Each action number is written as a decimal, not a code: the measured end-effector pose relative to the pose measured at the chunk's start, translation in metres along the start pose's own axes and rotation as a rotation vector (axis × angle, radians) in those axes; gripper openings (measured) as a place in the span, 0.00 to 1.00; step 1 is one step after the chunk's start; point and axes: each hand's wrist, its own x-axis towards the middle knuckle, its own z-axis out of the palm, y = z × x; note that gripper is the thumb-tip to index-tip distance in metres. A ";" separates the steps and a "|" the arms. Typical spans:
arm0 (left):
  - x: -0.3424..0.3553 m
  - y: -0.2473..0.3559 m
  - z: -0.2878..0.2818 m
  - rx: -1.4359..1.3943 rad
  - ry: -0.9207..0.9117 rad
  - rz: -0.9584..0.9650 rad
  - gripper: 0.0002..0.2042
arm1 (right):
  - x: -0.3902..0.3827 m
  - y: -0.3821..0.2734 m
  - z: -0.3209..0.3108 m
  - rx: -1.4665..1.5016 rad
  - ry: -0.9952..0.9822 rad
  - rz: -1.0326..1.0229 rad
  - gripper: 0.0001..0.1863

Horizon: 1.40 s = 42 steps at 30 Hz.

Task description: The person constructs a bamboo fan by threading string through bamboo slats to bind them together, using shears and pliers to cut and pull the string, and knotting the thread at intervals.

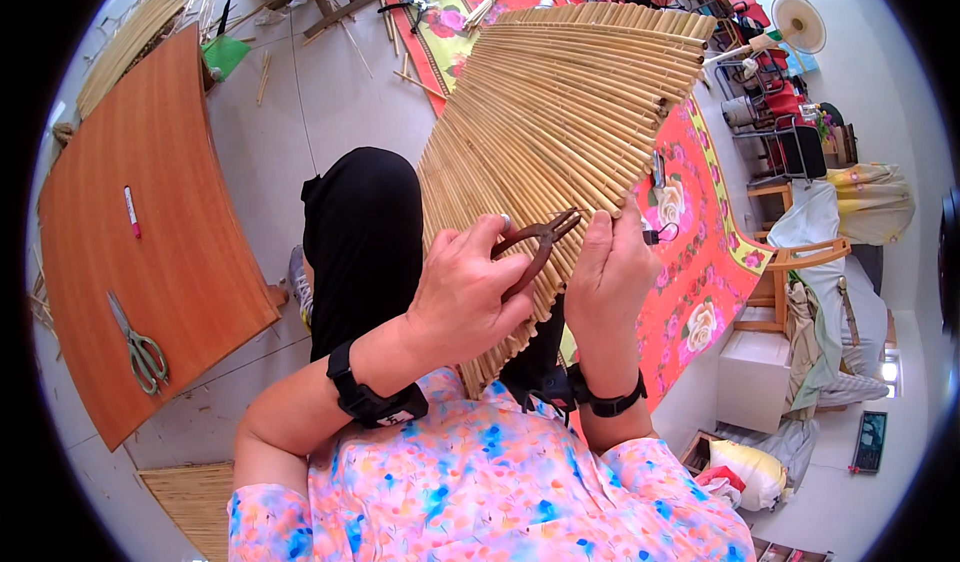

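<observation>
My left hand (465,277) is wrapped round the dark handles of a pair of pliers (542,237). The pliers' jaws lie over a mat of thin bamboo sticks (545,102), close to my right hand's fingertips. At the mat's right edge, my right hand (610,262) pinches the stick ends between thumb and fingers. The sticks lie side by side in a fan shape, joined in rows. The mat rests across my lap and spreads away from me. A small black clip (660,234) shows just beyond my right hand.
On my left a brown wooden board (150,242) bears scissors (140,347) and a marker (132,212). Past the mat lies a red flowered cloth (690,292), with another pair of pliers (405,5) near its far end. Loose sticks litter the floor. Chairs (775,282) stand at the right.
</observation>
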 end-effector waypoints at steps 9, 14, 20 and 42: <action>0.009 0.000 0.008 -0.160 -0.021 -0.043 0.06 | 0.001 -0.002 0.000 0.009 -0.010 0.016 0.23; 0.004 -0.004 0.016 -0.278 0.019 -0.032 0.04 | -0.001 -0.006 0.001 -0.035 -0.020 0.057 0.23; -0.008 -0.007 -0.008 -0.276 0.038 -0.030 0.05 | -0.004 -0.023 0.005 -0.068 -0.047 0.006 0.23; -0.135 -0.098 -0.202 0.135 -0.138 -0.705 0.07 | 0.007 0.010 0.021 0.136 -0.034 0.108 0.19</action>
